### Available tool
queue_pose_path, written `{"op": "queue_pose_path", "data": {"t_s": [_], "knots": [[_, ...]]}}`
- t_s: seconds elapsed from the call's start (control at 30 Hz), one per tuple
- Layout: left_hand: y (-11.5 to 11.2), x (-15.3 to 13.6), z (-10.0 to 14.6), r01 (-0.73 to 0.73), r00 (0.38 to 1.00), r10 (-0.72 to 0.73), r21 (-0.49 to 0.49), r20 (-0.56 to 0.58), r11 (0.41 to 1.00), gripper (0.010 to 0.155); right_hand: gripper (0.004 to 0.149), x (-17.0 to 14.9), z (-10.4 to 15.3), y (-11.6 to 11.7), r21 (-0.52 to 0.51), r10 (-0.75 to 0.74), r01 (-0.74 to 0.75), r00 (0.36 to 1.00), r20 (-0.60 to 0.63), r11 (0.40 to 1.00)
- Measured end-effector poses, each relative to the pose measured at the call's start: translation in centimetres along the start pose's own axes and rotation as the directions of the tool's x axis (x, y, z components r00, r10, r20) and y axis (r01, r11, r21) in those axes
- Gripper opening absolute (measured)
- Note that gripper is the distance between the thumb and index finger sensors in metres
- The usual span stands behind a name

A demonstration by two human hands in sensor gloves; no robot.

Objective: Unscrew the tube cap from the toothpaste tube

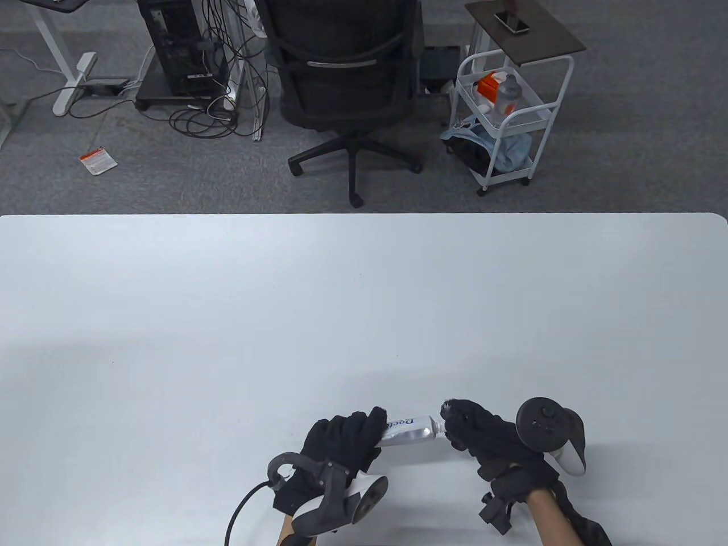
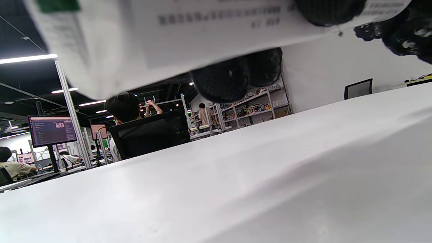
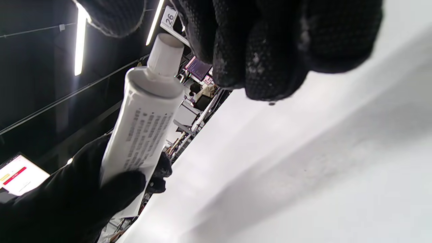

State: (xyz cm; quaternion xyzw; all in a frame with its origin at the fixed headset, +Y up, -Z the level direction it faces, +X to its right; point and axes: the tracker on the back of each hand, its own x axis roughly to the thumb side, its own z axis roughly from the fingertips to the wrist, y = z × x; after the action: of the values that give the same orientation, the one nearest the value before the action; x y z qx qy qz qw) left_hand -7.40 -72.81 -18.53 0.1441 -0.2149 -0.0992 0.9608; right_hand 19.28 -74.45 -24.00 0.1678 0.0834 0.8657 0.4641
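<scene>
Toothpaste tube [image 1: 408,429] is held level above the near part of the white table [image 1: 364,318], between the two gloved hands, and the tube serves as the landmark for what follows. Its tail end is wrapped by the left hand [image 1: 341,441], whose fingers are curled firmly round the tube body; in the right wrist view the same left hand [image 3: 77,199] is seen gripping the lower part of the tube [image 3: 141,125], with small printed text running along its side. At the opposite end of the tube the right hand [image 1: 478,432] is bunched over the nozzle, so that the tube cap is hidden in the table view. In the right wrist view the tube cap [image 3: 165,55], a white cylinder, is seen seated on the tube's shoulder, and the right hand's fingertips [image 3: 270,57] are gathered just beside it; whether they are actually touching the cap cannot be told, and it cannot be told whether that hand is gripping anything. In the left wrist view the tube [image 2: 175,37] fills the upper part of the picture as a blurred white band with grey print, and dark fingertips [image 2: 236,81] are seen pressed under it. Beyond the tube, past the table's far edge, a black office chair [image 1: 347,74] and a white trolley [image 1: 506,114] are seen on grey carpet.
</scene>
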Motion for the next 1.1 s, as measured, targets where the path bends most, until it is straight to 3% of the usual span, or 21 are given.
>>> {"op": "queue_pose_path", "data": {"t_s": [0.17, 0.43, 0.6, 0.7, 0.8, 0.93, 1.1], "knots": [[0.0, 0.1, 0.0, 0.0, 1.0, 0.0, -0.003, 0.006, 1.0, 0.064, 0.048, 0.4, -0.1, 0.1, 0.011, 0.053, -0.053, 0.999, -0.005, 0.999], [0.0, -0.1, 0.0, -0.01, 1.0, 0.01, 0.005, -0.001, 1.0, 0.064, 0.049, 1.5, 0.3, -0.5, -0.074, 0.084, -0.078, 0.993, 0.082, 0.994], [0.0, -0.3, 0.0, -0.003, 1.0, 0.003, 0.003, -0.015, 1.0, 0.063, 0.049, 1.5, 0.9, -1.6, -0.191, 0.224, -0.218, 0.975, 0.008, 0.957], [-0.1, -0.3, 0.0, -0.007, 1.0, 0.007, 0.008, -0.02, 1.0, 0.063, 0.049, 1.2, 0.9, -1.9, -0.228, 0.453, -0.47, 0.883, -0.124, 0.853], [-0.1, -0.4, 0.1, -0.008, 1.0, 0.008, 0.01, -0.024, 1.0, 0.063, 0.049, 0.7, 0.6, -1.6, -0.131, 0.655, -0.695, 0.714, -0.248, 0.707], [-0.2, -0.6, 0.0, -0.025, 0.999, 0.025, 0.009, -0.031, 1.0, 0.062, 0.049, -0.2, -0.2, -0.7, 0.043, 0.802, -0.839, 0.502, -0.325, 0.542], [-0.2, -0.7, 0.0, -0.024, 0.999, 0.025, 0.005, -0.043, 1.0, 0.06, 0.049, -0.9, -0.7, -0.1, 0.124, 0.826, -0.846, 0.459, -0.326, 0.519]]}}
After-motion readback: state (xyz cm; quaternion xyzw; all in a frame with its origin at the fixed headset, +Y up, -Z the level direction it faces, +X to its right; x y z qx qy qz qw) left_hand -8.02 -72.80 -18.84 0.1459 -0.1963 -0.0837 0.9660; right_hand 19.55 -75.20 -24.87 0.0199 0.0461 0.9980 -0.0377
